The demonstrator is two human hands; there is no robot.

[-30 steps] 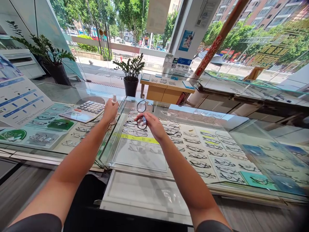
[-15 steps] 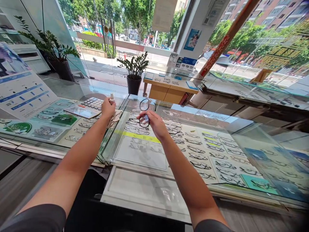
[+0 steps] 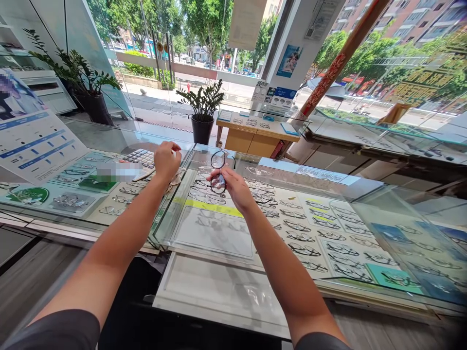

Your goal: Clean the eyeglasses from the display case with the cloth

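Observation:
Upright between the fingers of my right hand (image 3: pixel 236 188) is a pair of dark-rimmed eyeglasses (image 3: pixel 218 159), one lens above the other and a temple sticking out to the right. My left hand (image 3: pixel 167 161) is over the left counter with its fingers curled; whatever may be in them is hidden, and no bottle shows. A crumpled beige cloth (image 3: pixel 176 181) lies just below and right of that hand. Left of it sits a calculator (image 3: pixel 140 158), partly covered by the hand and forearm.
Glass display cases (image 3: pixel 215 243) hold many rows of glasses frames. A folded printed board (image 3: pixel 40 138) stands at the left. A pulled-out white drawer (image 3: pixel 215 291) is close to my body. Beyond the counter are a potted plant (image 3: pixel 202 129) and a wooden display table (image 3: pixel 251 136).
My left hand has risen slightly and turned over; the small white spray bottle that showed in it is out of sight. My right hand and the eyeglasses have stayed almost still.

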